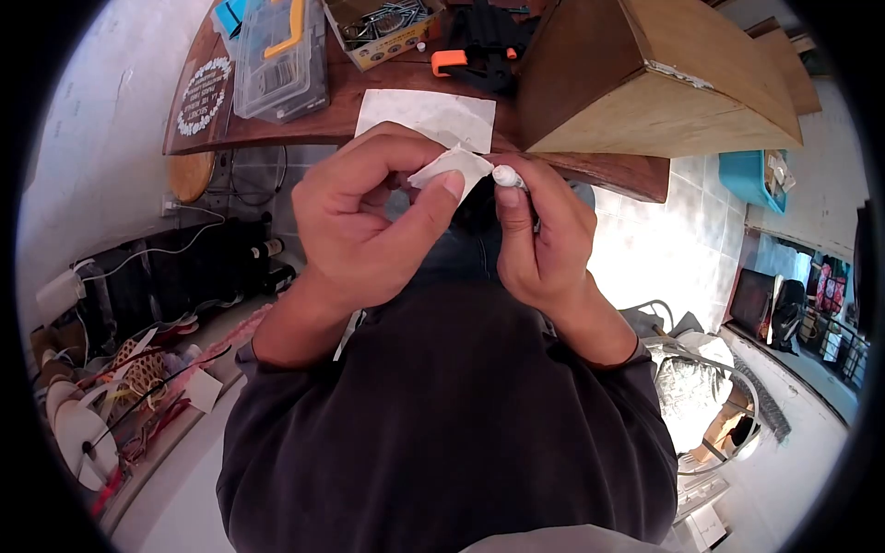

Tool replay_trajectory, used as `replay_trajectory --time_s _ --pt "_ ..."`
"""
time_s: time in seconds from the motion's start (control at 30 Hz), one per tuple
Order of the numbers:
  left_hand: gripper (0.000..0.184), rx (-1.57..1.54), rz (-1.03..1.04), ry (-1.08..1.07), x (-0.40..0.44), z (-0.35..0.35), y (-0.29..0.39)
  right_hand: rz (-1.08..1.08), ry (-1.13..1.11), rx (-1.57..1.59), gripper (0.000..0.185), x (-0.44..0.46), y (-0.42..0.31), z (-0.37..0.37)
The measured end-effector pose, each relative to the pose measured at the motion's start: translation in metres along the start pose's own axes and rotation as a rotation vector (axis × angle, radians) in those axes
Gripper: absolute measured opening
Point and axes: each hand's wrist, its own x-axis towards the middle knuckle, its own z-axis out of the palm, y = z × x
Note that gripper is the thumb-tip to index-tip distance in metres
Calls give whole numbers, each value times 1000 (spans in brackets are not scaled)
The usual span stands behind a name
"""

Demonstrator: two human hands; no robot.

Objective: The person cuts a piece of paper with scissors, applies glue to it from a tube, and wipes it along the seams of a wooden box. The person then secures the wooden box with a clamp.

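Note:
My left hand (355, 221) pinches a small folded piece of white paper (468, 164) between thumb and fingers, in front of my chest. Close beside it, my right hand (553, 235) is closed on a small whitish stick-like piece (506, 175) with a rounded end pointing up. What the rest of this piece looks like is hidden by the fingers. The paper and the piece are near each other; whether they touch I cannot tell. Behind both hands, a white sheet of paper (427, 111) lies at the table's near edge.
On the dark wooden table (346, 106) stand a clear plastic case (281, 74), a cardboard box of metal hardware (387, 44) and a black-and-orange clamp-like tool (484, 55). A large wooden box (664, 101) takes up the right side. A blue bin (749, 180) is beyond it.

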Motion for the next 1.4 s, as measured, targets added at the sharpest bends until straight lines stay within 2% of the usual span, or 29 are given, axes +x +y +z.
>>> replay_trajectory --time_s 0.5,0.6,0.67,0.77,1.1,1.17,1.3,1.4 --pt "14 23 64 -8 0 -3 -1 -68 0 -60 21 1 1 0" --pt "14 37 23 -12 -2 -3 4 -88 7 -75 22 0 3 0" --pt "15 -60 -155 8 -4 0 13 -93 7 -84 22 0 4 0" --pt "17 -146 -221 -5 -5 -3 12 -92 -5 -120 25 -1 3 -1" --pt "17 -183 -333 -9 -2 -2 11 -118 -19 -282 35 -5 6 -7" --pt "15 -250 -426 -28 2 -2 12 -120 -18 -297 36 -5 6 -8" --pt "14 -302 -467 -51 4 -2 8 -177 2 -342 39 -6 10 -11" --pt "14 -477 -500 -66 6 -2 4 -174 2 -358 40 -7 11 -14"
